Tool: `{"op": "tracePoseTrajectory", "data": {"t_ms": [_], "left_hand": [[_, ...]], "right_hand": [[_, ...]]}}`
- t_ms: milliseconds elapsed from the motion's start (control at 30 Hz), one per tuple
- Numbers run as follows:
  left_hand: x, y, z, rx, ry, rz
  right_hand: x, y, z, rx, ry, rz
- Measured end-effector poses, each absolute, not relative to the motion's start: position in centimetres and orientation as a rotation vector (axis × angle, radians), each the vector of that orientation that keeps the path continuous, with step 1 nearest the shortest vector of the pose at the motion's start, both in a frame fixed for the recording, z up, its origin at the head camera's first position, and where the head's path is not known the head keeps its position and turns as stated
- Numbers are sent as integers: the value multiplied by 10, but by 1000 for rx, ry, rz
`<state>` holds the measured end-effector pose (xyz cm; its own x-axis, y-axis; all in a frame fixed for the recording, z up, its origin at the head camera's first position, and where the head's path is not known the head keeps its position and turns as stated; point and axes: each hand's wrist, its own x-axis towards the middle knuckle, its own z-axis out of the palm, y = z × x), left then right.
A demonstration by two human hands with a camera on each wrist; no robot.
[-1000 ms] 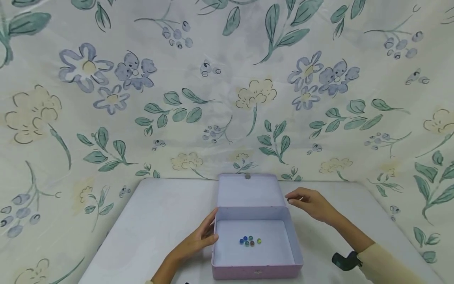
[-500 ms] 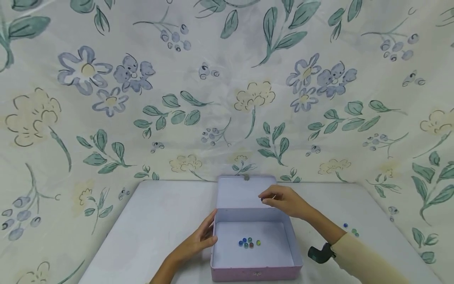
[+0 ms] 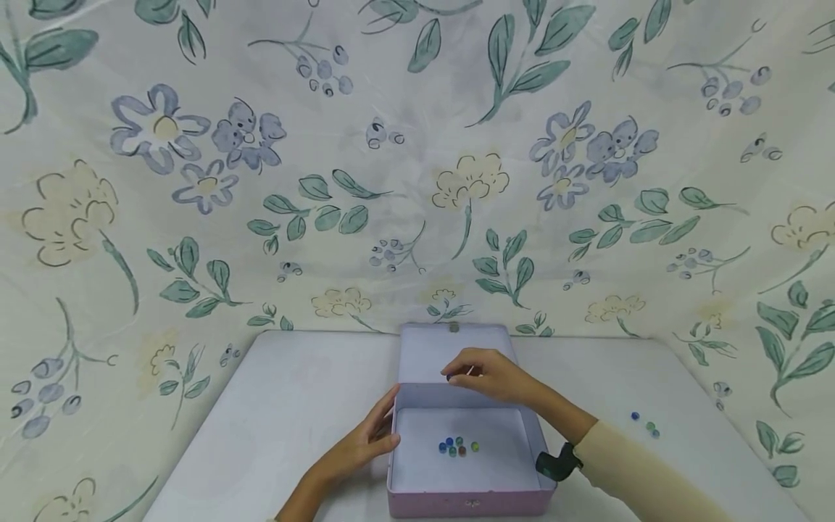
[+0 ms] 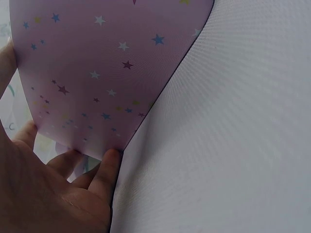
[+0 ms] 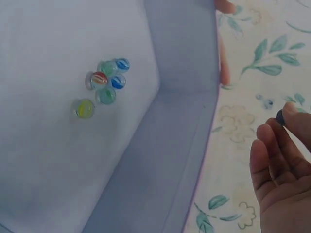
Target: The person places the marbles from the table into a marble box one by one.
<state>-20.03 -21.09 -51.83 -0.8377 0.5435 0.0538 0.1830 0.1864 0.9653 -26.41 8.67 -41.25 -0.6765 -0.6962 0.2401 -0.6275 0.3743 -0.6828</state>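
Observation:
A pink metal box (image 3: 509, 502) stands with its lid (image 3: 424, 355) raised at the back; its inside is pale lavender. Several glass marbles (image 3: 453, 452) lie in a cluster on its floor, with a yellow one (image 5: 84, 108) at the edge of the group. My right hand (image 3: 492, 375) pinches a small dark marble (image 5: 280, 117) between thumb and forefinger, above the box's back wall. My left hand (image 3: 365, 438) rests against the box's left side, its extended fingers (image 4: 104, 179) touching the star-printed outer wall.
On the white table (image 3: 293, 377), a blue marble (image 3: 636, 415) and greenish marbles (image 3: 650, 426) lie right of the box, beyond my right forearm. A black wrist-worn device (image 3: 557, 464) hangs near the box's right wall. Flower-patterned cloth (image 3: 391, 217) rises behind the table.
My right hand has moved left with the dark marble, from beside the lid's right edge to above the box's back wall. The left hand and the marbles in the box stay put.

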Motion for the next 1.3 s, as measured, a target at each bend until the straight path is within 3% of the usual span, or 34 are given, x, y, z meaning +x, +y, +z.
{"op": "tracePoseTrajectory", "data": {"t_ms": [1300], "left_hand": [[-198, -216, -516, 740, 2130, 1676]], "right_hand": [[-254, 37, -472, -1261, 2396, -819]]}}
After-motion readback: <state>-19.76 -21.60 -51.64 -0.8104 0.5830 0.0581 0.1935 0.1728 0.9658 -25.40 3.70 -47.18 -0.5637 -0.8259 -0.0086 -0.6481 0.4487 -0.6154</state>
